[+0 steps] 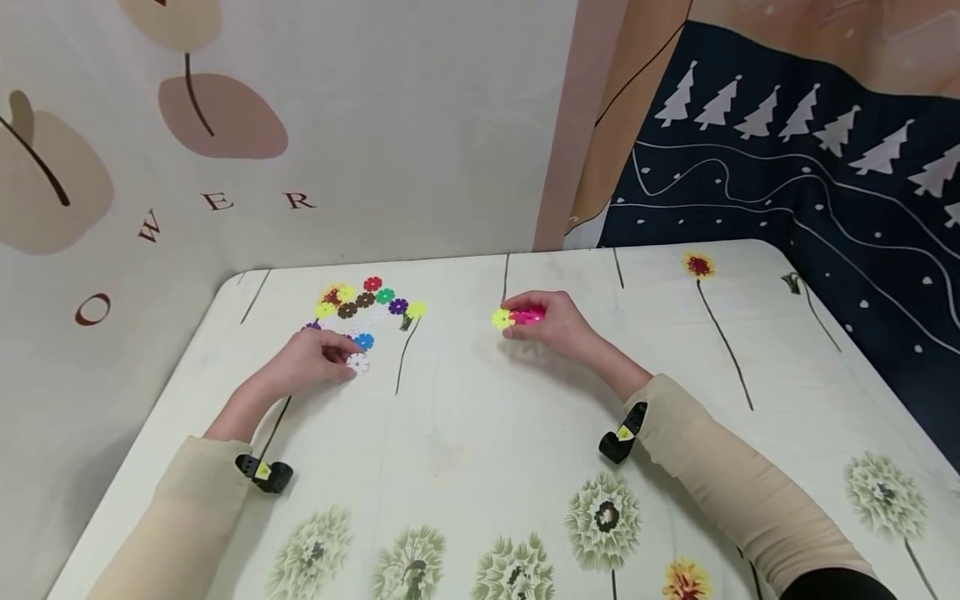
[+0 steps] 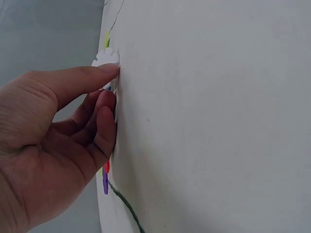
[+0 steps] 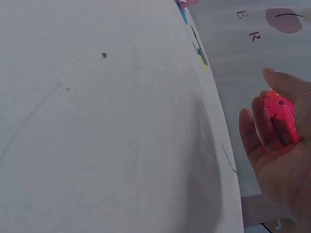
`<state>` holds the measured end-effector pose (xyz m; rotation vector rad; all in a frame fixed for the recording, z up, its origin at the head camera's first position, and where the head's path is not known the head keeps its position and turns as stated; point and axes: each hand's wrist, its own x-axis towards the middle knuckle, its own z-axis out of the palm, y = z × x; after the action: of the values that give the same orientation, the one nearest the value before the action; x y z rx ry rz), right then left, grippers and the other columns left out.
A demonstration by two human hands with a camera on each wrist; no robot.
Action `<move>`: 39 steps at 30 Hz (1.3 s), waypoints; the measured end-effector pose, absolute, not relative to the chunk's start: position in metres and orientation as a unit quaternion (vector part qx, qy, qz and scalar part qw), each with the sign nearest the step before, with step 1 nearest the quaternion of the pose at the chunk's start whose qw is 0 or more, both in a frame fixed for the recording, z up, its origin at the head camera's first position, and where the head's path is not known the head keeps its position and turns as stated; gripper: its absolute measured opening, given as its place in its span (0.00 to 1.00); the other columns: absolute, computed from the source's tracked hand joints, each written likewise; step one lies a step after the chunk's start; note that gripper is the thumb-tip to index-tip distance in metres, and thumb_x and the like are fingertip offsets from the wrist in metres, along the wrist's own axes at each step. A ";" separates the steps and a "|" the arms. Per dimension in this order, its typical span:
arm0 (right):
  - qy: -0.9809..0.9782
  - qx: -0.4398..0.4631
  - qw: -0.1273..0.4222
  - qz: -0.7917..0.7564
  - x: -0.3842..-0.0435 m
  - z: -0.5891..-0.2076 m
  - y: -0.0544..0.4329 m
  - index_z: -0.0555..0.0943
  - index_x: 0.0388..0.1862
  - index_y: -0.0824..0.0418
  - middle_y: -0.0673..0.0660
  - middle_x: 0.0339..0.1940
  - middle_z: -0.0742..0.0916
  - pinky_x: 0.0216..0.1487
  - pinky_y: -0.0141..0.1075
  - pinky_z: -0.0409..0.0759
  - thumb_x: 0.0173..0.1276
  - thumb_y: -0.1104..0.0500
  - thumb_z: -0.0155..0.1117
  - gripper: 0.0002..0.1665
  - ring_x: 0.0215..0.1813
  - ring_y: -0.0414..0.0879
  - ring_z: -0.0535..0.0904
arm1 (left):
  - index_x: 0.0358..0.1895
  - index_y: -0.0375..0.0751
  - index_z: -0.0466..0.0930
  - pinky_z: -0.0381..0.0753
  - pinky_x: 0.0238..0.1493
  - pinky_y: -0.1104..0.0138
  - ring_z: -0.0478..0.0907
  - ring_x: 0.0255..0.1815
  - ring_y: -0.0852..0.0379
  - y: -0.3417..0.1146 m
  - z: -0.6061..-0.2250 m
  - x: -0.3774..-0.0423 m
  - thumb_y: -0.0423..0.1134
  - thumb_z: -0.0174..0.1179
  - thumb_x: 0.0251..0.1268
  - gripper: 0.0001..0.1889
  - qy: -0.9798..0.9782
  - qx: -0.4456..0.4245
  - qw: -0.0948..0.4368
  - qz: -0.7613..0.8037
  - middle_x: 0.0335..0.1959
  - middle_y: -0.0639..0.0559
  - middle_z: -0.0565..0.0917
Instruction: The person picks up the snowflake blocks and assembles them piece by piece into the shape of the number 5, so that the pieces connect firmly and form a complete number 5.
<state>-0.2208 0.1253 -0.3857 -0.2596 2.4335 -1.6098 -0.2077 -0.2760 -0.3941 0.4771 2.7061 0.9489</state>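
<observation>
My left hand (image 1: 309, 364) pinches a white flower-shaped plastic disc (image 1: 358, 363) between thumb and fingers, low over the table. In the left wrist view the white disc (image 2: 107, 57) stands out past the thumb tip, its lower part hidden by the hand. Further right, my right hand (image 1: 561, 327) holds pink flower-shaped discs (image 1: 528, 317), with a yellow disc (image 1: 502, 319) at their left end. The right wrist view shows a pink disc (image 3: 278, 104) between thumb and fingers. Close by the left hand lies a blue disc (image 1: 363, 341).
Behind the left hand several loose discs are spread, among them a red one (image 1: 372, 284), a green one (image 1: 385, 296) and a purple one (image 1: 398, 307). The white tablecloth (image 1: 465, 400) has printed flowers. A dark tree-patterned cloth (image 1: 750, 175) borders the right side.
</observation>
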 end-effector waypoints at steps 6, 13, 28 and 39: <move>0.825 -0.092 0.105 -0.548 -0.220 -0.386 0.125 0.85 0.59 0.60 0.57 0.60 0.84 0.58 0.40 0.81 0.63 0.62 0.78 0.25 0.61 0.52 0.77 | 0.50 0.33 0.88 0.79 0.33 0.68 0.76 0.35 0.51 -0.276 -0.393 -0.208 0.29 0.68 0.66 0.11 0.919 0.163 0.124 0.336 0.41 0.44 0.87; 0.825 -0.091 0.105 -0.547 -0.219 -0.388 0.125 0.85 0.59 0.60 0.57 0.60 0.83 0.58 0.40 0.81 0.63 0.62 0.78 0.25 0.62 0.52 0.76 | 0.46 0.32 0.88 0.82 0.33 0.67 0.80 0.32 0.51 -0.267 -0.392 -0.209 0.30 0.68 0.67 0.08 0.910 0.153 0.120 0.366 0.37 0.46 0.87; 0.820 -0.106 0.101 -0.553 -0.218 -0.394 0.121 0.86 0.58 0.62 0.58 0.58 0.85 0.55 0.38 0.81 0.62 0.63 0.79 0.24 0.60 0.52 0.78 | 0.49 0.30 0.84 0.86 0.42 0.64 0.85 0.38 0.48 -0.203 -0.389 -0.218 0.31 0.66 0.69 0.10 0.864 0.152 0.137 0.460 0.40 0.42 0.86; 0.822 -0.140 0.100 -0.543 -0.216 -0.398 0.107 0.86 0.57 0.63 0.58 0.57 0.86 0.54 0.35 0.81 0.61 0.62 0.80 0.25 0.58 0.51 0.79 | 0.52 0.31 0.84 0.86 0.42 0.59 0.84 0.39 0.47 -0.162 -0.385 -0.219 0.31 0.65 0.71 0.11 0.844 0.189 0.140 0.482 0.39 0.43 0.85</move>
<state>-0.2161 0.1070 -0.3983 -0.4134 2.4296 -1.6045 -0.2187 -0.1616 -0.3854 0.5461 2.4381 1.3922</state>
